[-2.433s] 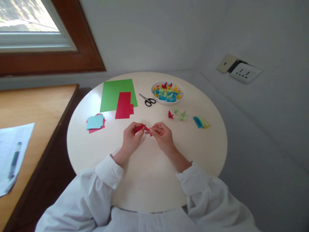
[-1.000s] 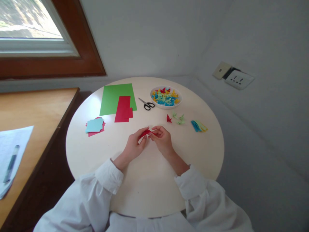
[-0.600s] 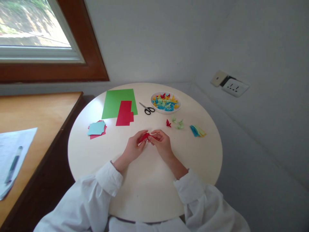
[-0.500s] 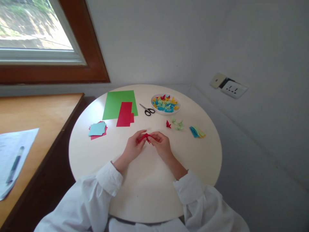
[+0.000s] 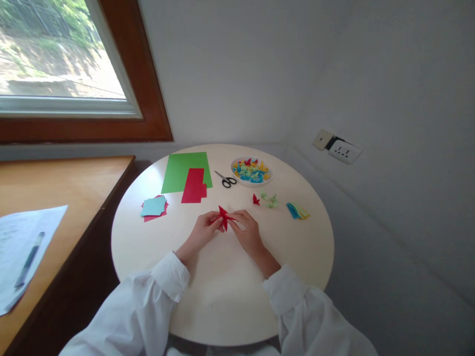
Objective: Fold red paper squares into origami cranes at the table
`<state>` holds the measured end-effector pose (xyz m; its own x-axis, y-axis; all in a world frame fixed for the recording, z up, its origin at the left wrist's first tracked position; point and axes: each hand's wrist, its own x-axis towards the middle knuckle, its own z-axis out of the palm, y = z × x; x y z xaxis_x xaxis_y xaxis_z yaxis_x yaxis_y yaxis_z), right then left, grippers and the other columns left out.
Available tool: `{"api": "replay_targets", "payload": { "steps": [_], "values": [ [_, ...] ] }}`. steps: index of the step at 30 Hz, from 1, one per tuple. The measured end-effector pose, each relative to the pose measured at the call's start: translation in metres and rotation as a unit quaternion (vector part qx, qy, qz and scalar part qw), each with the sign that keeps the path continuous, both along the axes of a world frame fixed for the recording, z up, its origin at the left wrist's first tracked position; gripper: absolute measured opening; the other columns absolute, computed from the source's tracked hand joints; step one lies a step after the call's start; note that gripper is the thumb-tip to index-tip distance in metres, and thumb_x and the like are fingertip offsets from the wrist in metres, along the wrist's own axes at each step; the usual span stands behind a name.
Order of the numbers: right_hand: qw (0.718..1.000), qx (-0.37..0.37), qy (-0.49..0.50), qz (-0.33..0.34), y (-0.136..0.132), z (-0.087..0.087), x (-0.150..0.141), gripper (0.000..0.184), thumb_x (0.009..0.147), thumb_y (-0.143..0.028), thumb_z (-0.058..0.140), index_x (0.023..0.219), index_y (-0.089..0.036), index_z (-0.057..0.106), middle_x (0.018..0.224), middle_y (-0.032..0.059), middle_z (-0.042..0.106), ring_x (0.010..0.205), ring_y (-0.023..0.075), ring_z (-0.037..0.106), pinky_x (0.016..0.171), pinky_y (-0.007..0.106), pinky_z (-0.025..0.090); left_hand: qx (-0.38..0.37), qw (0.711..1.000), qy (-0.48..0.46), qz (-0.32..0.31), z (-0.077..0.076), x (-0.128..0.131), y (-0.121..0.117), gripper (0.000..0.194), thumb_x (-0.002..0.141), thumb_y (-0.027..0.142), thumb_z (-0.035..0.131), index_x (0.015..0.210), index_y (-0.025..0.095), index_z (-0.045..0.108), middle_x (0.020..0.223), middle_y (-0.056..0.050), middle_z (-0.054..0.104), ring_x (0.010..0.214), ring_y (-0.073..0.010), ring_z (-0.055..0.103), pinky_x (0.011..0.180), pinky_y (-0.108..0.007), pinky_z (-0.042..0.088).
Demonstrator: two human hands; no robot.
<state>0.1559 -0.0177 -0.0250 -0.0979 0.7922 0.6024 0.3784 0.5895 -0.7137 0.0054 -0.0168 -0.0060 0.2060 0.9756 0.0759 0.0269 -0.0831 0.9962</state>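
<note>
Between my two hands is a small red origami crane (image 5: 223,217), its pointed ends spread apart, held just above the white round table (image 5: 222,291). My left hand (image 5: 203,229) pinches it from the left, thumb and fingers closed on the folded paper. From the right, my right hand (image 5: 248,231) grips another point of it with thumb and forefinger. Past my right hand lie a finished-looking red paper crane (image 5: 256,200) and several pale green ones (image 5: 272,201).
Scissors (image 5: 227,181) lie beside a white dish (image 5: 252,185) of colourful cranes. Green paper (image 5: 176,173) with red paper (image 5: 193,187) on it is at the back left. Stacked small squares (image 5: 153,206) lie left; folded blue and yellow papers (image 5: 297,211) lie right.
The red crane now shows spread points, where before it was a narrow folded shape mostly covered by my fingers. Both hands stay on it. The camera view has tilted up slightly.
</note>
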Motion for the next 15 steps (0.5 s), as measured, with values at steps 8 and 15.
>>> {"api": "replay_targets", "payload": {
  "steps": [8, 15],
  "values": [
    [1.0, -0.011, 0.001, -0.012, 0.002, -0.005, -0.002, 0.013, 0.08, -0.018, 0.056, 0.084, -0.021, 0.068, 0.079, 0.0056, 0.063, 0.077, 0.0169, 0.06, 0.07, 0.032, 0.05, -0.033, 0.999, -0.007, 0.016, -0.002, -0.001, 0.0, 0.033, 0.072, 0.03, 0.062, 0.098, 0.009, 0.062, 0.07, -0.007, 0.066, 0.062, -0.0141, 0.06, 0.06, -0.027, 0.048],
    [0.998, -0.048, 0.028, -0.016, 0.003, -0.005, -0.004, 0.01, 0.079, -0.02, 0.056, 0.078, -0.021, 0.066, 0.076, 0.0044, 0.063, 0.073, 0.0162, 0.058, 0.063, 0.029, 0.047, 0.062, 0.995, 0.037, 0.075, -0.018, 0.001, 0.003, 0.022, 0.071, 0.028, 0.062, 0.088, 0.013, 0.063, 0.069, -0.004, 0.066, 0.057, -0.0118, 0.057, 0.055, -0.024, 0.046]
  ]
}}
